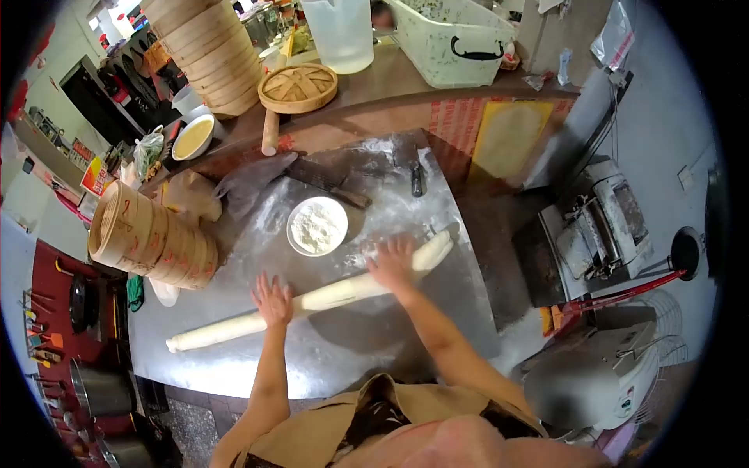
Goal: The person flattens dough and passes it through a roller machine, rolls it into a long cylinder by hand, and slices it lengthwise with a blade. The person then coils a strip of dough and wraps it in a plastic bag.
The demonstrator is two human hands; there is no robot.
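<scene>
I can't see the stretches of the long dough roll (335,295) that lie under the two palms, and the fingers of my right hand (392,264) come through blurred. The tall bamboo steamer stack (207,51) on the higher back desk (374,101) is cut off at the top, and the rolling pin (270,132) is partly hidden by a round bamboo lid (298,88). I can't tell what the plastic pitcher (343,39) holds, and the specks about the pale tub (460,70) are too small to identify. On the flour-dusted metal desk (425,335), a white bowl (301,249) of flour (317,222) sits just beyond the roll; on the back desk another bowl (181,155) holds something yellow (193,137). A shorter steamer stack (152,238) stands at the metal desk's left edge. The roll crosses that desk on a slant, from near its front left corner up toward its right edge. My left hand (273,302) lies palm down on the roll's middle, fingers apart and pointing to the far edge; my right presses farther along, nearer the right edge, also flat with its fingers apart, neither gripping.
</scene>
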